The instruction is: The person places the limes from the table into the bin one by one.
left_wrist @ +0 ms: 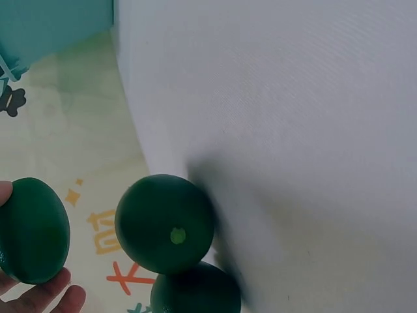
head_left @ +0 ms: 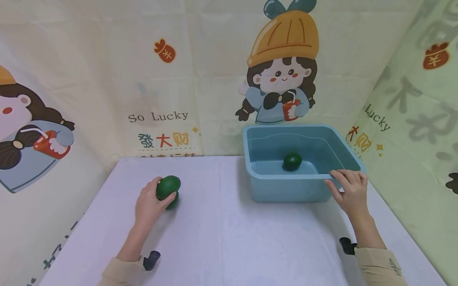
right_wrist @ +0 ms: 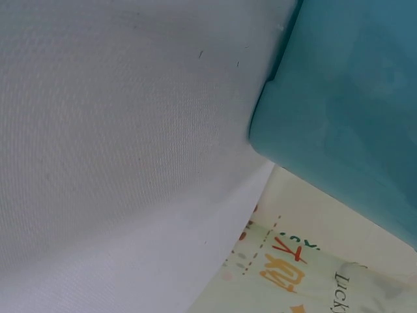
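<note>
My left hand [head_left: 149, 202] grips a dark green, glossy avocado [head_left: 168, 187] between thumb and fingers, raised above the table. In the left wrist view, the held avocado [left_wrist: 34, 231] is at the left, with fingertips [left_wrist: 49, 293] under its lower end. Two more avocados, one showing a pale stem scar [left_wrist: 164, 223] and one partly cut off [left_wrist: 195, 290], rest close together on the table. From the head they are mostly hidden behind the held one. My right hand [head_left: 350, 190] grips the front right rim of a blue plastic bin [head_left: 286, 190]. Another avocado [head_left: 292, 161] lies inside it.
The white tabletop [head_left: 214, 238] runs back to a printed cloth backdrop [head_left: 211, 79], and more printed cloth [head_left: 422, 131] stands along the right side. The bin is at the back right, near the table's far edge.
</note>
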Tool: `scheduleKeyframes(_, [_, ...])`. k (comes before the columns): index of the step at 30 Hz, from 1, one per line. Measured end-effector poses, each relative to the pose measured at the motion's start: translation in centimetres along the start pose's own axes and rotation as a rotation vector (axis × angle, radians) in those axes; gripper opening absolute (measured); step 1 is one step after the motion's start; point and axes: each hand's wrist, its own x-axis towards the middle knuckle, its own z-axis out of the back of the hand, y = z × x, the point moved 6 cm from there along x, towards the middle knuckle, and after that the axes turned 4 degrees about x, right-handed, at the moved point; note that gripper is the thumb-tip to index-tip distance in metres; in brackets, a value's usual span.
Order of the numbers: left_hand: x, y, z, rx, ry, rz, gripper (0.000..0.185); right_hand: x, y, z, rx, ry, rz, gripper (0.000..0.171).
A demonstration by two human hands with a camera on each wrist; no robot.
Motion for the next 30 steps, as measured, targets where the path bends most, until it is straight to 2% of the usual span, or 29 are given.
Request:
scheduleKeyframes(6, [0.3,-0.9,-0.2,-0.02,0.009,-0.013,0.063,0.0,-0.1,0.0,-0.007,0.006,-0.003,0.047])
scheduleKeyframes(12, [0.7,-2.3,-0.3,-0.031,0.006,-0.055,0.063,0.0,0.0,0.0,-0.017,0.016,-0.01,0.048])
scheduleKeyframes(20, [1.2,-3.7,-0.7,-0.052,0.036,-0.065,0.065,0.1,0.1,0.0,-0.015,0.015,-0.011,0.048])
scheduleKeyframes(30, [1.7,-5.4,-1.1,-0.078,0.029,-0.1,0.066,0.2,0.0,-0.1,-0.015,0.028,-0.023,0.048])
